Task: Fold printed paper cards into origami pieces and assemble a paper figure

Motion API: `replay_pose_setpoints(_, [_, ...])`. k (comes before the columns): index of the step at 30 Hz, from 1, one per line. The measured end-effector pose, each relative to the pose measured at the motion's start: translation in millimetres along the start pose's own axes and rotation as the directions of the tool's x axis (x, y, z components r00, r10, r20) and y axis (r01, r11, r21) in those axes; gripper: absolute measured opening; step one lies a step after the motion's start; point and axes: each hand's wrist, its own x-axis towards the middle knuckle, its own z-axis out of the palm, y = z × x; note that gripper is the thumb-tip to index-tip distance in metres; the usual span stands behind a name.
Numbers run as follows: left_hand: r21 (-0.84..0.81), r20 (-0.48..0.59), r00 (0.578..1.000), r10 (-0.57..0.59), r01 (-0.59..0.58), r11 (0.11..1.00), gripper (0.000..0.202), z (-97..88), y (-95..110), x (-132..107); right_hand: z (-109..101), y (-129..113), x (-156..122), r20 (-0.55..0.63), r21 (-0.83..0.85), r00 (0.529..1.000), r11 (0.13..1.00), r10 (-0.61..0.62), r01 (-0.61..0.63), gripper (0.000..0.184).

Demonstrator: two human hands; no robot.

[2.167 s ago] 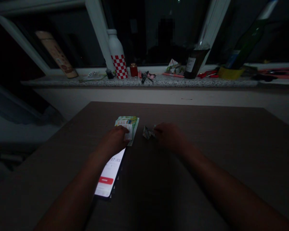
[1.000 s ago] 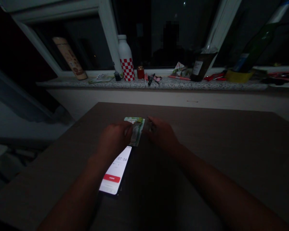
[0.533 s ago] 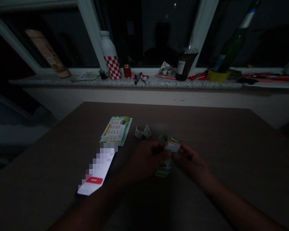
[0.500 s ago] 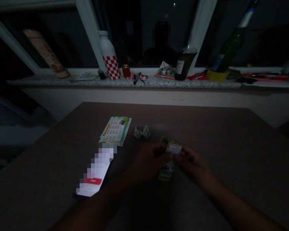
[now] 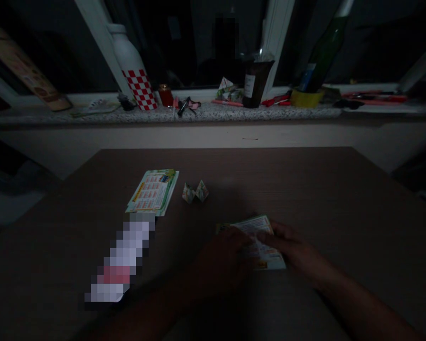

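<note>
A printed paper sheet in green and white, with crease lines, lies opened out low over the table in front of me. My left hand reaches across its left part, fingers bent and closed on the paper; they are dark and partly blurred. At the right edge, my right hand pinches the sheet, thumb on top and fingers behind. Beyond the hands stands a small folded paper figure with two pointed peaks. A stack of similar printed sheets rests to its left.
A lit phone, its screen blurred out, lies left of my arms on the brown table. The granite sill holds a checkered white bottle, a dark plastic cup, a green bottle and small items.
The folded paper between my hands has been opened into a wider sheet. My left hand has moved slightly down. The camera view has shifted, so the table things appear further left.
</note>
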Motion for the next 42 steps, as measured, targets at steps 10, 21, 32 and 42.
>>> replay_pose_setpoints(10, [0.518, 0.093, 0.996, 0.005, -0.053, 0.854, 0.024, -22.2, -11, -7, -29, 0, -3, -0.295, -0.757, 0.930, 0.647, -0.218, -0.089, 0.056])
replay_pose_setpoints(21, [0.494, 0.043, 0.997, 0.059, -0.073, 0.867, 0.035, -29.7, -25, -7, -36, -9, -7, 0.038, -0.976, 0.896, 0.176, -0.442, 0.128, 0.048])
replay_pose_setpoints(32, [0.438, 0.103, 0.992, 0.072, -0.110, 0.892, 0.049, -46.8, -30, -17, -45, 1, -6, 0.135, -0.983, 0.930, 0.072, -0.341, 0.169, 0.060])
replay_pose_setpoints(42, [0.437, 0.029, 0.995, 0.093, -0.096, 0.894, 0.048, -34.4, -41, -12, -37, 3, -1, -0.008, -0.979, 0.916, 0.189, -0.402, 0.075, 0.044])
